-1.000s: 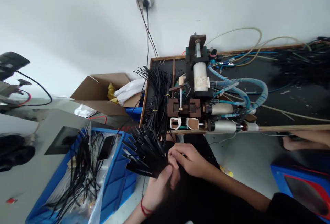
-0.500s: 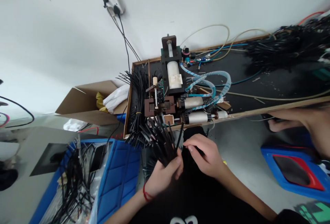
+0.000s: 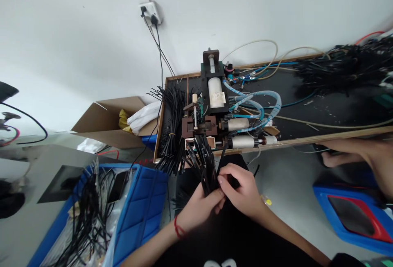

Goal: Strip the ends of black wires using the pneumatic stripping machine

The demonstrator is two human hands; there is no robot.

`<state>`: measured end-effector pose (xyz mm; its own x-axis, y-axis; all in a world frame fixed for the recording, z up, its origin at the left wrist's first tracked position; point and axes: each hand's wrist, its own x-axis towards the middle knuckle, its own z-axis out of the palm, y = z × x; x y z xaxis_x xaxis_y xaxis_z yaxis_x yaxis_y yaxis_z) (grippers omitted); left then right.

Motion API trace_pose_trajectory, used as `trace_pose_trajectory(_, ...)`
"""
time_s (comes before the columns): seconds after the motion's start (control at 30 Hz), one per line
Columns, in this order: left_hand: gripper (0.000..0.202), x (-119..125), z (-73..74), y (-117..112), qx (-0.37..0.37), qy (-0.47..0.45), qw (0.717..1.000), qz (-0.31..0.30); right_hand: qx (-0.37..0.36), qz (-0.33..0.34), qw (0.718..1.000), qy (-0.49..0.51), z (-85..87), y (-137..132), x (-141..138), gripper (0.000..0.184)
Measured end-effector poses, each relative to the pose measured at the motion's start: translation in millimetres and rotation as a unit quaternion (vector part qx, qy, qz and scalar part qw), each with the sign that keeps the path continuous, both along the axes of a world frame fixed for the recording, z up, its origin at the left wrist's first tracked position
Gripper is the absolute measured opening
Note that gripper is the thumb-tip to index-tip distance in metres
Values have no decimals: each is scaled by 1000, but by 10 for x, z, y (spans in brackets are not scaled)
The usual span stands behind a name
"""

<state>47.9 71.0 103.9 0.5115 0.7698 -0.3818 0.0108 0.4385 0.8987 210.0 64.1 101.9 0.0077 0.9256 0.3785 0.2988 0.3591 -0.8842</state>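
Observation:
My left hand (image 3: 199, 209) is wrapped round the lower part of a bundle of black cables (image 3: 205, 162), whose ends fan upward in front of the bench machine. My right hand (image 3: 244, 191) is closed in a pinch at the right side of the bundle, thumb and forefinger on a single black cable (image 3: 222, 158) that stands a little apart from the others. The two hands nearly touch. Just beyond the cable ends sits a pneumatic machine (image 3: 216, 95) with white cylinders and a brown metal clamp block (image 3: 199, 127).
More black cables (image 3: 173, 115), tied with a yellow band, lie left of the machine. A blue bin (image 3: 144, 201) with loose cables stands at lower left, behind it a cardboard box (image 3: 101, 115). At right are another person's leg (image 3: 353, 148) and a blue stool (image 3: 331, 213).
My right hand has come in against the bundle and now pinches a single cable there. The bundle has turned more upright in my left hand. The whole view has shifted slightly.

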Motion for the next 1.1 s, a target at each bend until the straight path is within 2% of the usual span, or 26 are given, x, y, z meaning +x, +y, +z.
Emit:
trace_pose_trajectory(0.17,51,-100,-36,-31,0,-11,1000,3,15,-10,1000,-8,-17,51,-79,11)
trace_pose_trajectory(0.4,42,-173,62,-42,-8,8,1000,20,12,92,996,-8,36,102,-129,15)
trace_pose_trajectory(0.57,36,-209,31,-42,-7,-2,1000,26,6,139,990,36,43,124,-159,17)
trace_pose_trajectory(0.83,42,-251,-42,-26,-18,-20,999,26,60,85,994,22,-6,133,-183,19)
trace_pose_trajectory(1.0,41,-312,-87,-44,-11,-123,990,63,95,81,986,111,-140,41,-227,21)
trace_pose_trajectory(1.1,30,-321,-96,-59,1,-168,978,120,12,102,967,231,-257,-18,-291,18)
